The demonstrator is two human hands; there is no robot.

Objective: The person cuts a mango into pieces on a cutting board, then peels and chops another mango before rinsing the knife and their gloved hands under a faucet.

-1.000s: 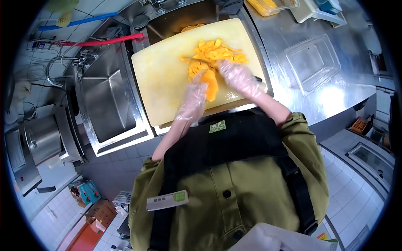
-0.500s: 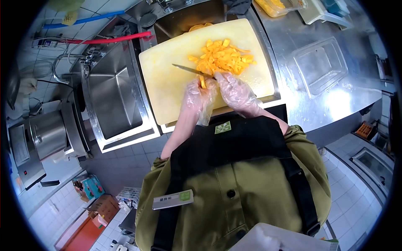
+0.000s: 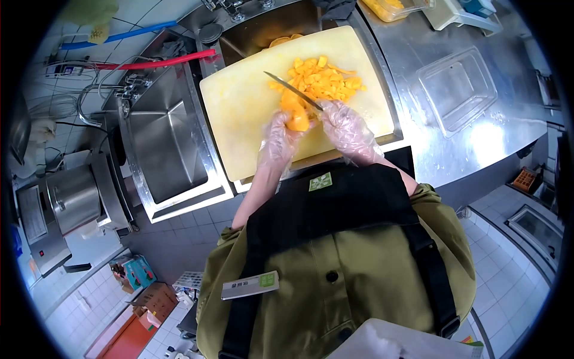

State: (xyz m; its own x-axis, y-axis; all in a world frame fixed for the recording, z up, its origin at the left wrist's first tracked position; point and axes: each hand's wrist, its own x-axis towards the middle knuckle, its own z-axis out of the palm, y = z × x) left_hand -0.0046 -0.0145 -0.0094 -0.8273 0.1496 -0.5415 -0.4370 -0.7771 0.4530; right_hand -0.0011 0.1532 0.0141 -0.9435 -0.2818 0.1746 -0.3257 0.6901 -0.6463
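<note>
Both hands wear clear plastic gloves over the near part of a pale cutting board. My left hand is closed round a piece of orange fruit. Fingers of my right hand wrap the handle of a knife, whose blade points up and left across the top of the fruit. Just beyond the blade lies a pile of chopped orange pieces on the board.
A metal sink is left of the board. Orange slices show in the basin behind it. A clear container stands on the steel counter at right. Another container holds orange food.
The knife has moved up and right, its blade now steeper. More of the orange fruit shows in my left hand, which has shifted slightly left and down. My right hand has moved slightly right.
</note>
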